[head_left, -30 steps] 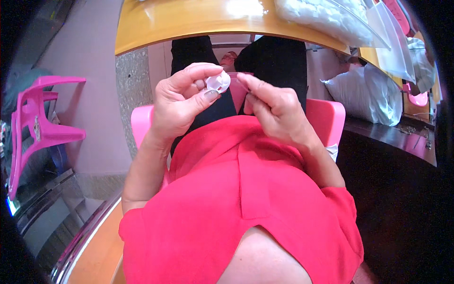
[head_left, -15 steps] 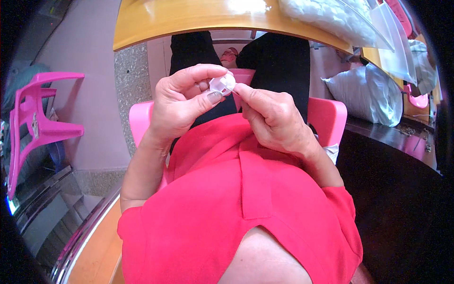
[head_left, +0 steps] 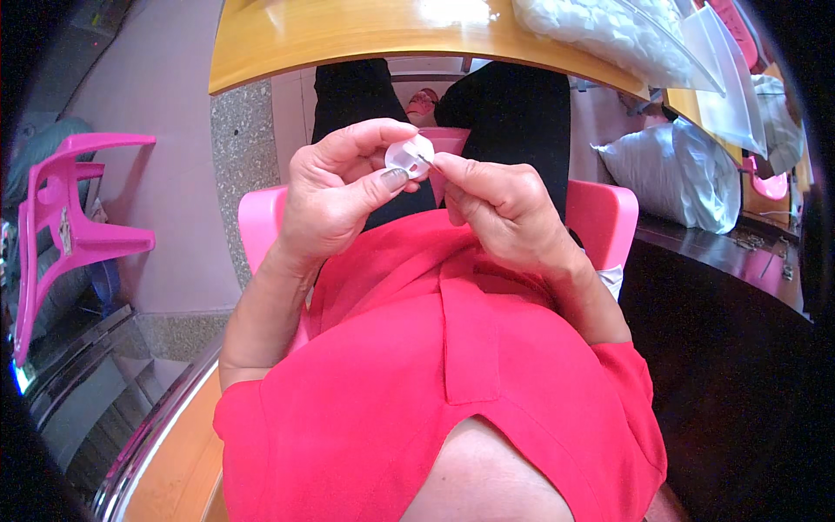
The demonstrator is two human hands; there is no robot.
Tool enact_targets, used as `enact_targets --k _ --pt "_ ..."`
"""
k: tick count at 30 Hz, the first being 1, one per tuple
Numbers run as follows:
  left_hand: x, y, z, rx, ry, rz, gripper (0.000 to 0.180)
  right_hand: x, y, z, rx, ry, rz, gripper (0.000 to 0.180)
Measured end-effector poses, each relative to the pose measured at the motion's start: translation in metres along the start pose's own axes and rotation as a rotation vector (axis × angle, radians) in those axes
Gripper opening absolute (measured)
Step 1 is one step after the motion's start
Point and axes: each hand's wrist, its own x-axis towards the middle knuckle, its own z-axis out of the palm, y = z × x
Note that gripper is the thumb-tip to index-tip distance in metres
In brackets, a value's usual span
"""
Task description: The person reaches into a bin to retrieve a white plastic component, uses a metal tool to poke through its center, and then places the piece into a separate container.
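My left hand (head_left: pixel 335 183) pinches a small white round plastic piece (head_left: pixel 404 157) between thumb and fingertips, above my lap. The piece looks like a shallow cap with slots in it, its hollow side partly facing me. My right hand (head_left: pixel 509 209) is closed, thumb and forefinger pressed together on a thin, dark, sliver-like piece (head_left: pixel 425 160). The sliver's far end reaches the right side of the white cap; whether it goes into a slot is too small to tell. The other fingers of my right hand curl underneath.
Ahead stands a yellow wooden table (head_left: pixel 365 43), with a clear tray of white pieces (head_left: pixel 609 39) at its right. A pink container (head_left: pixel 448 139) sits between my legs. A pink stool (head_left: pixel 65 222) is at left, a stuffed white sack (head_left: pixel 678 174) at right.
The white cap has turned slightly in my left fingers, showing more of its hollow side. My right fingertips have shifted a little, and the thin dark piece shows more clearly.
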Motion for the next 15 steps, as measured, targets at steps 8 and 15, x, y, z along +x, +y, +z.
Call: enact_targets --k 8,15 --pt "0.002 -0.007 -0.001 -0.009 -0.017 -0.013 0.036 0.0 -0.006 -0.004 0.278 -0.033 0.307 0.025" --pt "0.004 -0.009 0.004 -0.086 0.11 -0.109 0.038 -0.006 -0.001 -0.005 -0.112 -0.01 0.188 0.029"
